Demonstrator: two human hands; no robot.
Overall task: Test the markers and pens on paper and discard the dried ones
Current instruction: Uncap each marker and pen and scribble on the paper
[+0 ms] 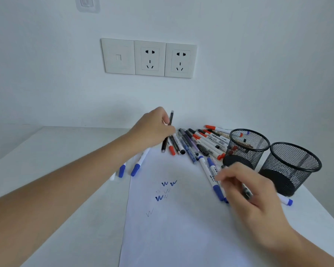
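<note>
We are pinching a black pen (169, 123) in our left hand (154, 128) above the pile (199, 143) while our right hand (247, 191) is gripping another beside the paper (181, 218), risking mixing tested with untested ones.

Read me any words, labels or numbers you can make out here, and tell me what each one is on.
"WHITEBOARD": probably, on a red-capped marker in the pile; blurred.
"W"-like squiggles: ink test marks on the paper, not words.
Print on the blue-capped marker: too small to read.
Print on the other pens: too blurred to read.
Wall sockets: no text.
</note>
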